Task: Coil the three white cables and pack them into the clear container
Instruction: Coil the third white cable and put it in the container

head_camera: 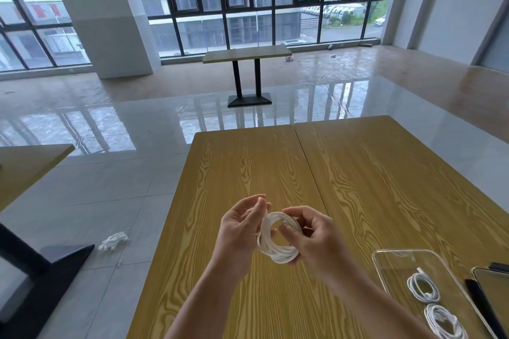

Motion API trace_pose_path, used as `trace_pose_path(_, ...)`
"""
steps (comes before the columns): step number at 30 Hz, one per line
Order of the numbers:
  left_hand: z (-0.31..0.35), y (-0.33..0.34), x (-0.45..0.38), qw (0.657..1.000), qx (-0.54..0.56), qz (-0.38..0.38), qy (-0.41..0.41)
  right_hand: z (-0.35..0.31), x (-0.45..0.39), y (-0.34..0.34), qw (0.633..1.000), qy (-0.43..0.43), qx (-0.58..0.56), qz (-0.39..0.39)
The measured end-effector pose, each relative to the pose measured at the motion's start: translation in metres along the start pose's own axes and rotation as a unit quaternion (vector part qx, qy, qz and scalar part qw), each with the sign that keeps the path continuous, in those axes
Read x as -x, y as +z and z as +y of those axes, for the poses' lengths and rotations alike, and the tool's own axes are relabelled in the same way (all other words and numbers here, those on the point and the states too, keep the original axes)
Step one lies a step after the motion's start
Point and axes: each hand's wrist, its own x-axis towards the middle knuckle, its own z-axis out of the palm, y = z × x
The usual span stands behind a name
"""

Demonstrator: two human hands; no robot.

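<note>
Head view: both hands raised above wood-grain table (248, 162), sharing white cable coil (276, 239) (round loop, several smooth turns, metal plug tip at top). Left hand (239, 231) curls fingers round coil's left side; right hand (311, 237) pinches right side, thumb near plug. Clear container (391, 261), rounded-rectangle glossy plastic, sits on table at right, well apart from hands. Inside: near coil (443, 322) and far coil (422, 287), both white, flat, just beside each other. Loose white tangle (113, 241) on shiny tiled floor at left.
</note>
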Motion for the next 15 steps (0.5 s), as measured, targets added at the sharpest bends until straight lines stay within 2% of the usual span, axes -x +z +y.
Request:
trace_pose_path(7, -0.011, 0.003, 0.011, 0.997, -0.049, -0.064, -0.013, 0.003, -0.002, -0.005, 0.999, -0.001, 0.014, 0.031)
trace_pose_path(15, -0.013, 0.006, 0.009, 0.998, -0.062, -0.013, 0.0, 0.007, -0.002, -0.013, 0.999, 0.034, 0.009, 0.031)
